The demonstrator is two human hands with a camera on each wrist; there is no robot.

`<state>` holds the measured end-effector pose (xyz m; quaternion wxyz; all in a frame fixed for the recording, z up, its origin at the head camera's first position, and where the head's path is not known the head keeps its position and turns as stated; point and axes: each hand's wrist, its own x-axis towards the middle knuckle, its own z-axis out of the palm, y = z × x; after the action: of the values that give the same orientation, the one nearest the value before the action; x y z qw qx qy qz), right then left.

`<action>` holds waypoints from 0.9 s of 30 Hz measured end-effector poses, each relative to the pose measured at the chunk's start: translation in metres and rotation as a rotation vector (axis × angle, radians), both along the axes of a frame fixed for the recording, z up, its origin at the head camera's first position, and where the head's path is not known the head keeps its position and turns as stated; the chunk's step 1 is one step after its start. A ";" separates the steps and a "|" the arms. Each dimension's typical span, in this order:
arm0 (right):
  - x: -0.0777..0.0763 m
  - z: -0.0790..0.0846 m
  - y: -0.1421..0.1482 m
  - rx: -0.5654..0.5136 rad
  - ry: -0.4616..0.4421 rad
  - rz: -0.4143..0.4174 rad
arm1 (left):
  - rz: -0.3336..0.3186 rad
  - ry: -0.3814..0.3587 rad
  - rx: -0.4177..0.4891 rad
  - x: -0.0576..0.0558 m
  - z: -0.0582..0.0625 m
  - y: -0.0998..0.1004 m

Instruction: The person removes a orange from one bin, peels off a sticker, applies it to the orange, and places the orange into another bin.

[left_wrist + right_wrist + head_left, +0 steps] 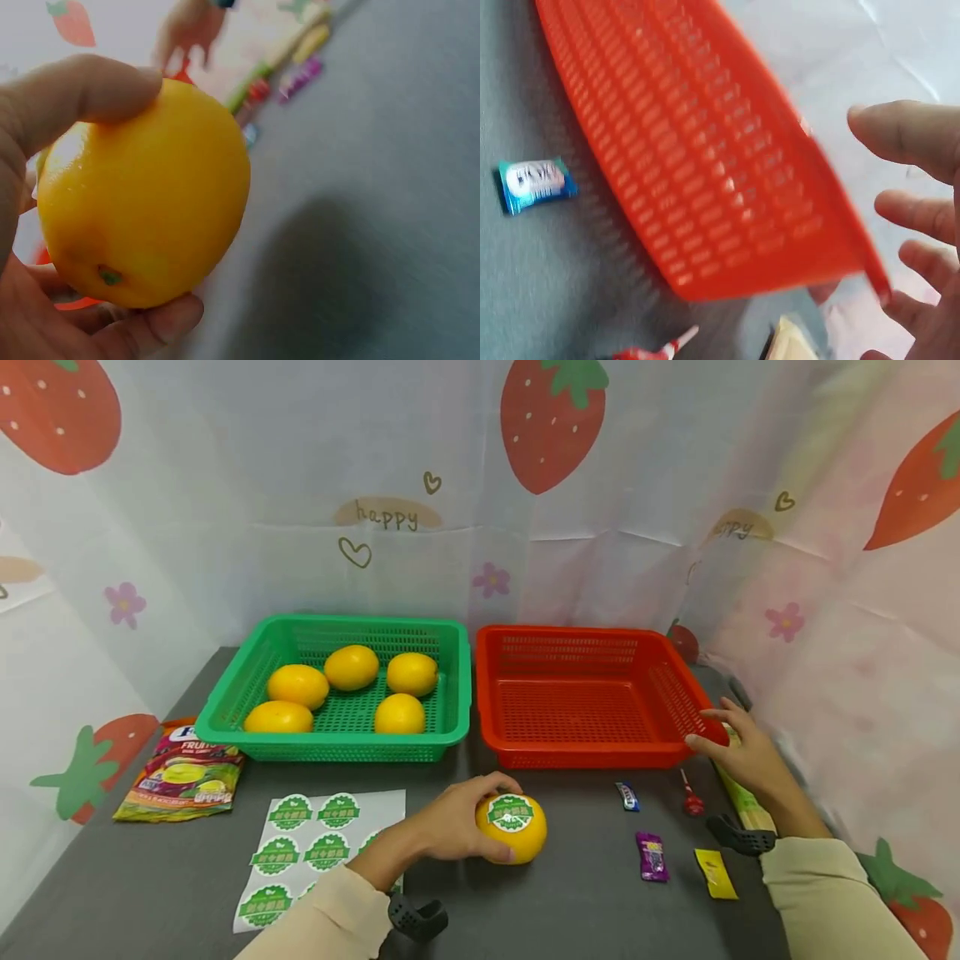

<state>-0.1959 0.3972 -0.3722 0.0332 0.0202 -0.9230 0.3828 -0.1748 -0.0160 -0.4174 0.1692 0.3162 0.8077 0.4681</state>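
Observation:
My left hand (461,822) grips a round orange (531,835) with a green-and-white sticker (511,812) on its upper side. In the left wrist view the thumb and fingers wrap the orange (161,195), its stem end facing the camera. Over at the right, my right hand (742,752) is at the right rim of the red basket (585,756), fingers spread. The right wrist view has those fingers (915,139) loosely bent beside the basket's rim (840,184). Left of my left hand lies a sheet of round green stickers (327,852).
A green basket (337,747) with several oranges (351,668) stands at the back left, a fruit candy bag (183,777) beside it. Toward the right lie a blue-white candy (627,797), a lollipop (692,802), purple candy (652,857), yellow candy (716,873) and a long green packet (742,797).

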 end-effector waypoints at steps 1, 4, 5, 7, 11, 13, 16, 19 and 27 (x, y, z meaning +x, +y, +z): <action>0.000 -0.002 0.004 -0.010 -0.026 0.002 | -0.019 -0.006 0.015 -0.003 0.008 0.003; 0.001 -0.007 0.013 -0.027 -0.068 0.012 | -0.064 -0.015 0.053 -0.014 0.035 0.016; 0.002 -0.008 0.015 -0.025 -0.076 0.014 | -0.070 -0.008 0.060 -0.019 0.045 0.021; 0.003 -0.009 0.017 -0.025 -0.081 0.019 | -0.067 0.002 0.072 -0.030 0.064 0.034; 0.006 -0.009 0.019 -0.025 -0.099 0.031 | -0.035 0.008 0.086 -0.057 0.089 0.063; 0.007 -0.009 0.019 -0.008 -0.111 0.035 | -0.017 -0.010 0.088 -0.069 0.094 0.077; 0.007 -0.007 0.020 0.035 -0.123 0.037 | 0.027 -0.056 0.072 -0.086 0.095 0.101; 0.004 -0.005 0.021 0.068 -0.122 0.032 | 0.083 -0.059 0.003 -0.100 0.089 0.127; -0.007 0.000 0.012 0.073 -0.146 0.063 | 0.198 -0.027 -0.305 -0.120 0.057 0.178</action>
<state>-0.2031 0.4096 -0.3721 -0.0473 0.0226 -0.9352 0.3502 -0.2944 0.1618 -0.3608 0.1790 0.1998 0.8941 0.3586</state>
